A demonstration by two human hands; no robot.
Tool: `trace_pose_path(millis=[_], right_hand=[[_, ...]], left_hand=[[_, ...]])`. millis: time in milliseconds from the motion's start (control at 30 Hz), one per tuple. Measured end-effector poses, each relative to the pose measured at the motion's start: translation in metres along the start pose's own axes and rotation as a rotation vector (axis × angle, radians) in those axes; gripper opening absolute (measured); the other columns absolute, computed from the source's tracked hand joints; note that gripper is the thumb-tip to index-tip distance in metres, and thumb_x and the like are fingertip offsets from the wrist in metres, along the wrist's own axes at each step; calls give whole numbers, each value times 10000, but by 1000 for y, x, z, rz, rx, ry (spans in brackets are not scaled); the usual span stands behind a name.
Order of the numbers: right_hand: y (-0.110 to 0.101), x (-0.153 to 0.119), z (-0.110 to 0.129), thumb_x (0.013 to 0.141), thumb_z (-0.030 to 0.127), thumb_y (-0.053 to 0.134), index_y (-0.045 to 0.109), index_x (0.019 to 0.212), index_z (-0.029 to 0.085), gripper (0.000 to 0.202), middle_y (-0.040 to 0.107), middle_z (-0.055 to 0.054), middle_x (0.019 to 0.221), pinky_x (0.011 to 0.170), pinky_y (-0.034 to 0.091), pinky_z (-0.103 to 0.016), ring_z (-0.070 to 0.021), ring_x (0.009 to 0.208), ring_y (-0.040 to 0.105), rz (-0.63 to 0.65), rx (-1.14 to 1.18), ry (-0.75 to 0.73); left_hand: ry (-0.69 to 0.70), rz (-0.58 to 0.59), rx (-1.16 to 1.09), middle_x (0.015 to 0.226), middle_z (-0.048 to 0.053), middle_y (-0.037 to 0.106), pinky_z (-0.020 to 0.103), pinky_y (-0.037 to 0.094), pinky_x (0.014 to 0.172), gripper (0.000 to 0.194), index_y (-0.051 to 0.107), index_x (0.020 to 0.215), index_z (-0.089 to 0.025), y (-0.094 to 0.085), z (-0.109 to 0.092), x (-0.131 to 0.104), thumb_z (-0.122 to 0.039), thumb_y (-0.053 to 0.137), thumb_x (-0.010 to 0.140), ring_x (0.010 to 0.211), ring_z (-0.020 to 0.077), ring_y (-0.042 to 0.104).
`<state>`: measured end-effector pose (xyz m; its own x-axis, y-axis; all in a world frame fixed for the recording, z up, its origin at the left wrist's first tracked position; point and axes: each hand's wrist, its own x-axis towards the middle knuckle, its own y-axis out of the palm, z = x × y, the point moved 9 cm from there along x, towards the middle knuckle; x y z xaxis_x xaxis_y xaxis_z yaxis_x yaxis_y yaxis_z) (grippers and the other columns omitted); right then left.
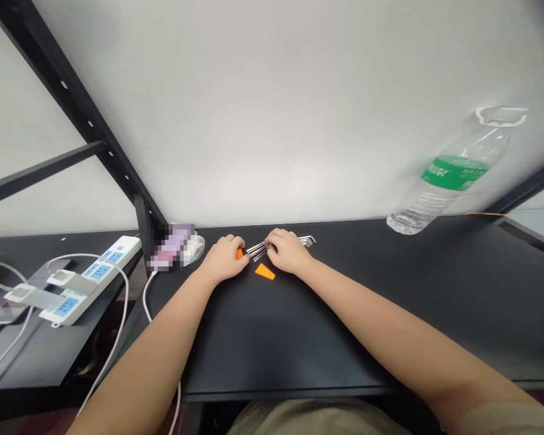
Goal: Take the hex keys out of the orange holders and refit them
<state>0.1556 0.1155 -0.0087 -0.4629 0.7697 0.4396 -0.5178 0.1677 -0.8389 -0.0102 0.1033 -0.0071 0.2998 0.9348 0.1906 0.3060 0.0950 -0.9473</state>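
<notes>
Both hands out over the blk surface (299, 344), approx mid-view, close to the wall (276, 121). L hand (226, 257): grip clenched on an orange holder (240, 254), only a small bit visible btwn thumb & fingers, rest hidden by the hand. R hand (288, 251): grip grasping a bundle of metal keys (257, 250), fingers curled over the top, thumb on the near side; exact finger contact partly hidden. Keys lie roughly side by side btwn the hands, straight ends twd L hand, bent ends poking out past R hand on its far side; count unclear. Whether the straight ends touch the holder, can't tell. 2nd orange piece (265, 272) lies loose on the surface, just below the keys, near R thumb, not held. L of the hands: pixelated item (170, 248) by the blk frame post (95, 127), w/ a crumpled clear/white wrap (193, 249) right beside it; white cable (145, 296) runs from that item down twd the near edge. Far L, on a separate dark tabletop (40, 362): white power strip (123, 244) w/ blue socket panels, set diagonally. R side, well apart from the hands: lg clear bottle (453, 172), green label, white handle up top, base on the surface nr the wall, looks tilted in this view.
</notes>
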Motion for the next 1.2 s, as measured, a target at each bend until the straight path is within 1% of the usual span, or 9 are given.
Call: trace_pose_path(millis=[133,200,267,367,567,767,900,1000,1200], right_hand=[[-1,0,-6,935,164,565,709,1021,212,174,690,-74,1104,941,429,-392,-243,1032,596,8,17,14],[0,0,-7,933,181,576,712,1087,216,209,684,-83,1158,951,424,-401,-255,1062,585,33,9,9],[2,0,-4,926,186,583,700,1182,218,283,676,-93,1226,957,420,-412,-269,1099,571,71,-4,-14],[6,-1,2,928,176,569,683,1261,218,354,674,-96,1289,966,409,-420,-279,1140,558,124,-15,-60],[10,0,6,944,164,561,738,1149,216,275,719,-82,1193,966,418,-404,-257,1087,584,140,24,-91],[8,2,2,934,170,599,761,1016,217,187,726,-72,1129,939,463,-397,-237,1014,613,81,91,-98],[7,2,-3,899,163,626,780,960,215,174,727,-75,1132,944,481,-410,-242,1001,624,53,97,-79],[8,3,-5,904,151,606,803,918,221,210,746,-69,1113,960,479,-421,-248,1006,630,58,100,-93],[6,4,-9,904,105,586,777,998,195,231,751,-75,1061,937,497,-390,-233,996,639,19,158,-86]], left_hand=[[-18,-40,37,1199,89,654,427,472,921,428,631,1239,-261,-3,-8,-1,-522,628,900,1146,312,576],[-4,-46,39,1271,92,639,440,468,944,540,588,1338,-281,-2,-14,-1,-555,660,879,1197,322,559],[12,-33,46,1288,93,635,441,471,948,586,589,1351,-292,1,-18,0,-576,696,850,1206,323,558],[18,-31,65,1228,83,655,437,480,918,493,648,1275,-294,5,-18,3,-564,689,864,1159,312,576],[-19,-61,66,1129,62,672,439,476,892,275,732,1118,-307,6,-5,7,-469,635,917,1095,297,589],[-39,-56,33,1155,75,675,425,469,923,283,741,1142,-294,1,-4,6,-436,647,917,1116,296,577],[88,-23,1,1236,40,677,405,464,951,277,739,1197,-353,3,-18,5,-383,623,947,1129,266,574],[182,-24,-8,1263,2,686,401,466,959,251,768,1149,-398,6,-24,5,-356,596,972,1128,254,579],[160,2,12,1237,1,712,384,473,964,267,800,1102,-375,13,-16,9,-367,555,997,1072,238,596]])
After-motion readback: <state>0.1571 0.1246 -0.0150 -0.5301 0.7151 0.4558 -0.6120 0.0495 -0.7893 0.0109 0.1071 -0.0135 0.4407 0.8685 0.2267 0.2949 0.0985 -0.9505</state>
